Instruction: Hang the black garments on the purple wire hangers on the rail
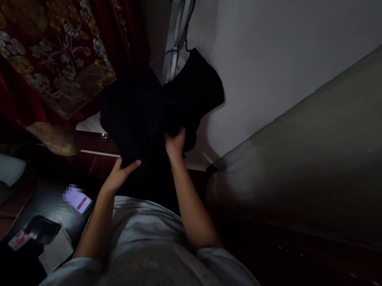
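A black short-sleeved shirt (146, 107) hangs before me on a thin purple hanger (171, 51); its dark folds are hard to make out. My left hand (119, 175) grips the shirt's lower left side, with the thumb on top and the fingers behind the cloth. Higher up and to the right, my right hand (175, 145) is closed on the shirt's other side, its fingertips hidden in the fabric.
A red curtain with gold and silver patterns (51, 19) hangs at the left. A large greyish panel (323, 135) slants along the right, against a pale wall (283, 41). Lit phones lie on chairs at lower left, one phone (79, 200) near my left forearm.
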`<action>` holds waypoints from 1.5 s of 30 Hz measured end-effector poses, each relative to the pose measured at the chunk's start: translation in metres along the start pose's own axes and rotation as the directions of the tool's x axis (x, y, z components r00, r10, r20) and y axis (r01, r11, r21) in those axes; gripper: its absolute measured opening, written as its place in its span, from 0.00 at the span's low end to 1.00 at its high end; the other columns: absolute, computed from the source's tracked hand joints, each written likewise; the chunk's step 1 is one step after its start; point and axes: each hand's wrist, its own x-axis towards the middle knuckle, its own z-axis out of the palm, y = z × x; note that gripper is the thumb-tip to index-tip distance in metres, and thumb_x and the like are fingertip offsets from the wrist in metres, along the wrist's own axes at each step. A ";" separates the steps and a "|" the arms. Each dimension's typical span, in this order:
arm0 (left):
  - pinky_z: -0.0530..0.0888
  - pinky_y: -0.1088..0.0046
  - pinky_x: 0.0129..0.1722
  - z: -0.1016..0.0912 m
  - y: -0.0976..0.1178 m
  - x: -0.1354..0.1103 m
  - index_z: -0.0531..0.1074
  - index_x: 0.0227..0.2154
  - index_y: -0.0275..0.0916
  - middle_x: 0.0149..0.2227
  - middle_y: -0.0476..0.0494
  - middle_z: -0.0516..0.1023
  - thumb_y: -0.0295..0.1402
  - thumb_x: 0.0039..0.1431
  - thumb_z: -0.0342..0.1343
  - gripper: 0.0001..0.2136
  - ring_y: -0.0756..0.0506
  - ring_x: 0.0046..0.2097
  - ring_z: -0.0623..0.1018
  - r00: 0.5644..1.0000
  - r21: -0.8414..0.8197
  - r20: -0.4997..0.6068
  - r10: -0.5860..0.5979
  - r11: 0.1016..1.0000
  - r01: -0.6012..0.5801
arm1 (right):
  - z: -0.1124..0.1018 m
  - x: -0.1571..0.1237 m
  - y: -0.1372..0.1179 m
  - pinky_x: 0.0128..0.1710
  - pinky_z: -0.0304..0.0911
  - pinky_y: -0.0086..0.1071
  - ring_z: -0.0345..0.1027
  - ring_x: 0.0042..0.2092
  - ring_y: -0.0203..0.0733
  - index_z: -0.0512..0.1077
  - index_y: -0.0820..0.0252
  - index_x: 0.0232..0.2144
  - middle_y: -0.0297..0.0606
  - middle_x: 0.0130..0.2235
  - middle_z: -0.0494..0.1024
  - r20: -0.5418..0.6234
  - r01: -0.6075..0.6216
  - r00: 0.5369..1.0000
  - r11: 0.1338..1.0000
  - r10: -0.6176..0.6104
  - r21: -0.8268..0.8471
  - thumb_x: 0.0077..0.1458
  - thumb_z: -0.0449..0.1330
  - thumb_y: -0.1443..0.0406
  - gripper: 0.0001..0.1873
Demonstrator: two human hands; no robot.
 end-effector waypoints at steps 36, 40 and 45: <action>0.67 0.76 0.34 0.057 -0.051 0.021 0.71 0.28 0.36 0.29 0.46 0.73 0.27 0.66 0.49 0.10 0.49 0.32 0.73 0.772 0.361 0.165 0.614 0.690 -0.627 | -0.050 -0.081 -0.010 0.25 0.57 0.27 0.62 0.24 0.32 0.70 0.59 0.27 0.32 0.22 0.71 0.496 -0.052 0.867 0.982 -0.046 0.183 0.54 0.62 0.44 0.24; 0.67 0.77 0.33 0.057 -0.055 0.023 0.72 0.28 0.36 0.28 0.47 0.73 0.26 0.64 0.49 0.10 0.49 0.32 0.72 0.781 0.370 0.152 0.606 0.698 -0.614 | -0.055 -0.080 -0.020 0.21 0.54 0.25 0.62 0.21 0.30 0.73 0.62 0.28 0.34 0.22 0.74 0.596 -0.252 0.795 0.956 0.115 0.152 0.46 0.67 0.46 0.24; 0.68 0.76 0.34 0.059 -0.061 0.027 0.72 0.26 0.36 0.27 0.47 0.74 0.27 0.64 0.52 0.11 0.48 0.32 0.74 0.772 0.380 0.205 0.602 0.678 -0.629 | -0.057 -0.082 -0.026 0.16 0.45 0.24 0.53 0.17 0.28 0.68 0.61 0.21 0.28 0.15 0.63 0.577 -0.370 0.781 0.921 0.236 0.123 0.43 0.66 0.49 0.22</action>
